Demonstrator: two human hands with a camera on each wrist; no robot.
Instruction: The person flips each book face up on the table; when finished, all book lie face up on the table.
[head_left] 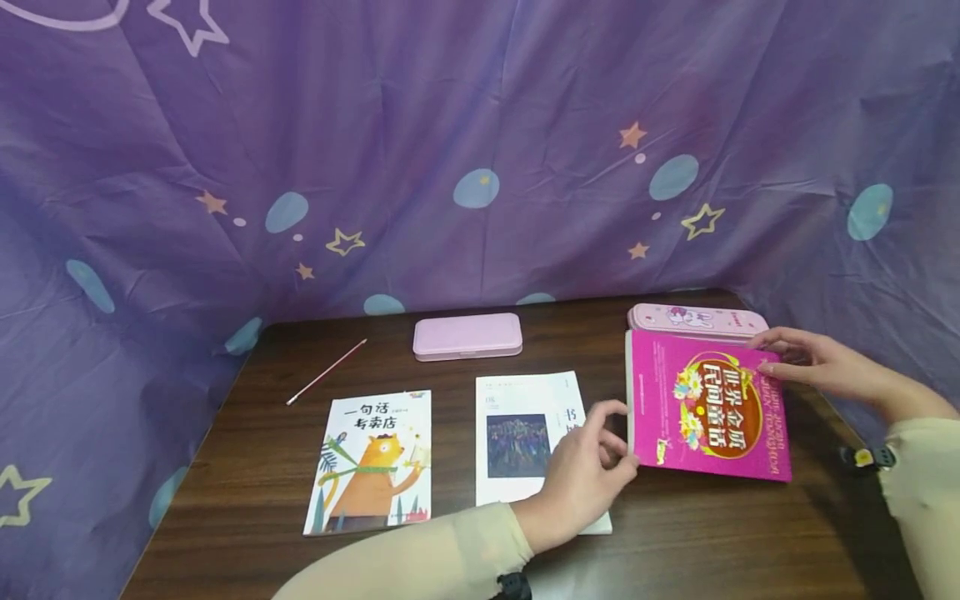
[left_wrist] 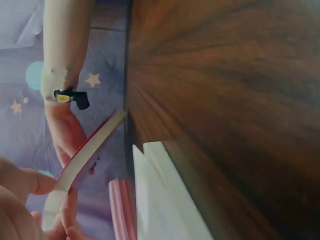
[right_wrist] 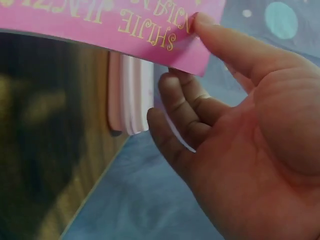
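Observation:
Both hands hold a bright pink book [head_left: 675, 408] raised off the table, its cover turned sideways in the head view. My left hand [head_left: 581, 471] pinches its left edge, thumb on one face and fingers on the other, as the left wrist view [left_wrist: 25, 190] shows. At the opposite edge my right hand [head_left: 828, 367] pinches near an upper corner, thumb [right_wrist: 220, 37] on the cover and fingers behind. Under my left wrist lies a white book [head_left: 517, 392] with a dark picture, partly hidden by that hand.
Left of it lies a book with a bear cover [head_left: 382, 467]. Farther back are a plain pink case [head_left: 467, 336] and a thin pencil-like stick [head_left: 326, 372]. A rabbit-printed pink case [head_left: 697, 319] sits behind the raised book. A purple curtain [head_left: 420, 150] hangs beyond the table.

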